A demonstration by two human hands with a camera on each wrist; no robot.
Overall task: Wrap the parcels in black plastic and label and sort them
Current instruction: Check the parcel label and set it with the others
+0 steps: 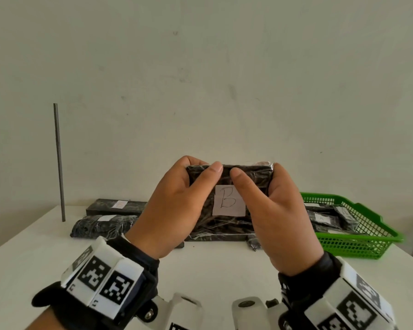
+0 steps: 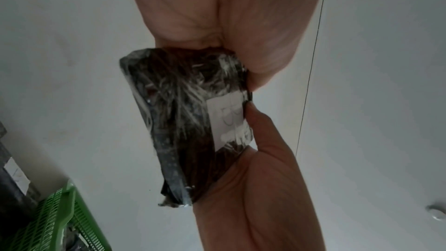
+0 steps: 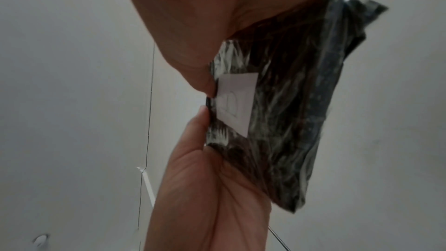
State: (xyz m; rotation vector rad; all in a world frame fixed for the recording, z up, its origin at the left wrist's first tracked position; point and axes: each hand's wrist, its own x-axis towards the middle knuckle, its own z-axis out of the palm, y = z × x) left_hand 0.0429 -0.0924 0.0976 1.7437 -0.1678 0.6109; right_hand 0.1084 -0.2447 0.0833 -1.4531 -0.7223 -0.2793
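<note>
A parcel wrapped in black plastic [image 1: 227, 225] is held up in front of me above the white table [image 1: 212, 270], its face tilted toward me. A white label marked "B" [image 1: 228, 200] sits on that face. My left hand [image 1: 198, 177] grips the parcel's left end, thumb on the front and fingers curled over the top. My right hand [image 1: 270, 184] grips the right end the same way, its thumb beside the label. The wrist views show the parcel [image 2: 183, 121] [image 3: 289, 112] and its label [image 2: 226, 119] [image 3: 235, 100] pinched between both hands.
A green mesh basket [image 1: 358, 244] at the right holds wrapped parcels labelled "A" [image 1: 322, 219]. Two more wrapped parcels [image 1: 116, 207] [image 1: 103, 226] lie at the back left. A thin grey rod [image 1: 59, 163] stands upright at the left. A small black scrap [image 1: 254, 244] lies below my right hand.
</note>
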